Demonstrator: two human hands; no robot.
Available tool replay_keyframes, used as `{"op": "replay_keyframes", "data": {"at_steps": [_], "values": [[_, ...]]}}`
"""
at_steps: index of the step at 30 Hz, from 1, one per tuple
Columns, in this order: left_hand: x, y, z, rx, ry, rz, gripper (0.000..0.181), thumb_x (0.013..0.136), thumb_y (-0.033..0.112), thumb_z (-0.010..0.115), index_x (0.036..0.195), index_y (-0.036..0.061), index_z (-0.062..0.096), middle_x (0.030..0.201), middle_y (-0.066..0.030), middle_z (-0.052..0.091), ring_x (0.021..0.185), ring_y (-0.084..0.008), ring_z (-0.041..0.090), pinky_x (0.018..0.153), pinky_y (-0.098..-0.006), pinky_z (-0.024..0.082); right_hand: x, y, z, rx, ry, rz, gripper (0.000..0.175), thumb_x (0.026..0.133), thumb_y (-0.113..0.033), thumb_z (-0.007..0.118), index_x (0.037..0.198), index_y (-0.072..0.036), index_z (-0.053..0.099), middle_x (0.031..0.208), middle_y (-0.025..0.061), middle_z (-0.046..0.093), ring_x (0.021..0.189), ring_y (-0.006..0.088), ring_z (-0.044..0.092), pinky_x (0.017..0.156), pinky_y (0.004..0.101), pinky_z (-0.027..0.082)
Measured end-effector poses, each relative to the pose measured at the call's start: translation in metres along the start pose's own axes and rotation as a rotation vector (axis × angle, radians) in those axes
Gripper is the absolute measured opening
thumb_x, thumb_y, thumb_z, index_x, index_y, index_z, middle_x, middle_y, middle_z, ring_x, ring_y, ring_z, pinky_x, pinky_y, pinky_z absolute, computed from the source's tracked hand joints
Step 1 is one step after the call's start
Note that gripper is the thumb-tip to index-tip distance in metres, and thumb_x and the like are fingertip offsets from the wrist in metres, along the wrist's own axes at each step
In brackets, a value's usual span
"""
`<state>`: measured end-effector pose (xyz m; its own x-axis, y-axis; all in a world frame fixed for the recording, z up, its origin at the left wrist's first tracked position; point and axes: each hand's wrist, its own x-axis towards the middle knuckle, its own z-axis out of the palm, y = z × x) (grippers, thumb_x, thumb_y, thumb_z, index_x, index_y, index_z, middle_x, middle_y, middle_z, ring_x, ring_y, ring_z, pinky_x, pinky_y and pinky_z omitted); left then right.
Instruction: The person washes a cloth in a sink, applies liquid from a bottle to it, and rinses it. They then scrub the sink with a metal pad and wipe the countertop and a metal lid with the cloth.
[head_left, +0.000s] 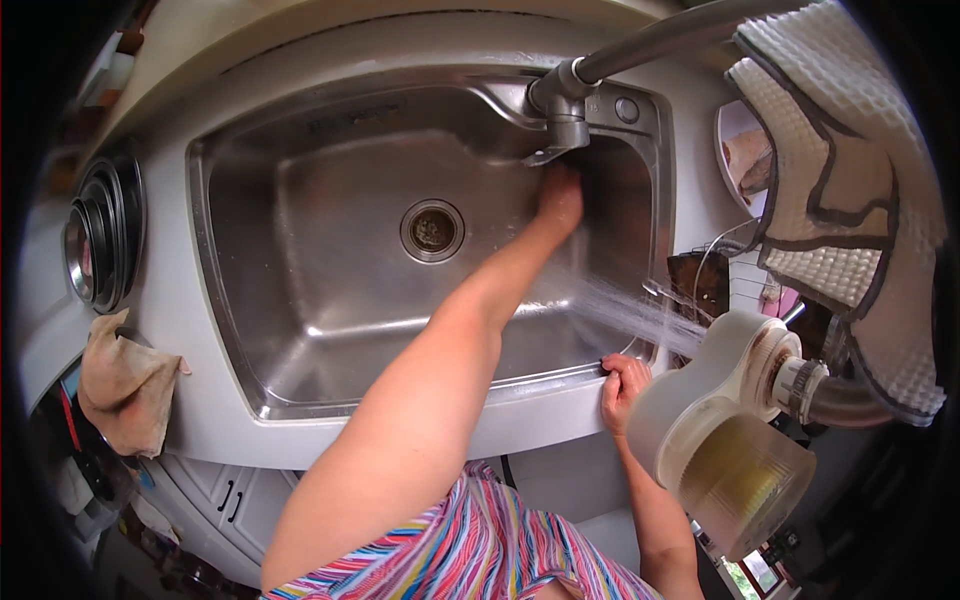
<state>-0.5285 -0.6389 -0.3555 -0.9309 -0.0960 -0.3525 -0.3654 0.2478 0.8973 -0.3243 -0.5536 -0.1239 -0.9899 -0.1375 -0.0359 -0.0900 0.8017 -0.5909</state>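
Note:
My left hand (562, 196) reaches across a stainless steel sink (360, 300) to its right part, just below the lever of a metal faucet (566, 112). Its fingers are blurred and partly in shadow, so whether they hold anything is unclear. At the sink's near right corner, my right hand (626, 386) has bent fingers at the rim; its grip is unclear. A white faucet-end water filter (705, 397) with a clear, yellowish cartridge hangs over that corner. From it, a spray of water (637, 311) runs leftward into the sink. The drain (433, 231) lies near the sink's middle.
Nested metal bowls (109, 232) stand left of the sink, with a stained cloth (127, 386) over the counter's edge. A light textured cloth (847, 180) hangs over the faucet pipe at right. Behind it are a white dish (739, 154) and a wire rack (742, 277).

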Motion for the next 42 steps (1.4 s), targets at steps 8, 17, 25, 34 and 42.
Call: {"op": "replay_keyframes", "data": {"at_steps": [8,17,25,34,42], "values": [[-0.032,0.076,0.048,-0.450,0.326,-0.213,0.038,0.088,0.028,0.040,0.104,-0.0072,0.043,0.110,-0.0330,0.041,0.102,-0.0454,0.042,0.089,-0.0469,0.034,-0.010,0.013,0.007,-0.081,-0.024,-0.035,0.010,0.076,0.000,0.046,0.080,-0.004,0.054,0.080,0.0096,0.060,0.074,0.0270,0.055,0.070,0.0356,0.042],[-0.162,-0.018,-0.056,0.659,-1.158,0.285,0.038,0.085,0.027,0.042,0.105,0.0011,0.060,0.123,-0.0209,0.048,0.115,-0.0350,0.046,0.096,-0.0449,0.038,-0.033,0.054,0.021,0.023,-0.011,0.032,0.014,0.083,-0.001,0.042,0.088,-0.002,0.054,0.083,0.0088,0.056,0.079,0.0211,0.054,0.073,0.0308,0.043],[-0.166,-0.082,-0.052,0.423,-0.609,-0.008,0.023,0.075,0.024,0.060,0.084,0.0028,0.063,0.092,-0.0218,0.062,0.085,-0.0343,0.061,0.074,-0.0438,0.048,-0.023,0.034,0.012,-0.117,0.063,-0.035,0.014,0.080,-0.002,0.045,0.081,-0.003,0.059,0.077,0.0102,0.060,0.072,0.0256,0.057,0.070,0.0355,0.046],[-0.134,-0.102,-0.155,0.611,-1.060,0.546,0.026,0.078,0.010,0.047,0.102,0.0057,0.057,0.102,-0.0203,0.057,0.097,-0.0379,0.052,0.085,-0.0446,0.042,-0.067,0.098,0.020,-0.203,-0.075,-0.080,0.028,0.081,-0.010,0.051,0.107,-0.003,0.058,0.111,0.0163,0.056,0.104,0.0345,0.051,0.093,0.0429,0.037],[-0.185,-0.028,-0.069,0.297,-0.722,0.052,0.029,0.077,0.023,0.050,0.092,0.0035,0.065,0.096,-0.0196,0.062,0.090,-0.0332,0.060,0.077,-0.0431,0.047,-0.057,0.120,0.050,0.109,-0.035,0.156,0.023,0.079,-0.014,0.052,0.095,-0.002,0.063,0.096,0.0194,0.061,0.091,0.0361,0.056,0.080,0.0430,0.043]]}}
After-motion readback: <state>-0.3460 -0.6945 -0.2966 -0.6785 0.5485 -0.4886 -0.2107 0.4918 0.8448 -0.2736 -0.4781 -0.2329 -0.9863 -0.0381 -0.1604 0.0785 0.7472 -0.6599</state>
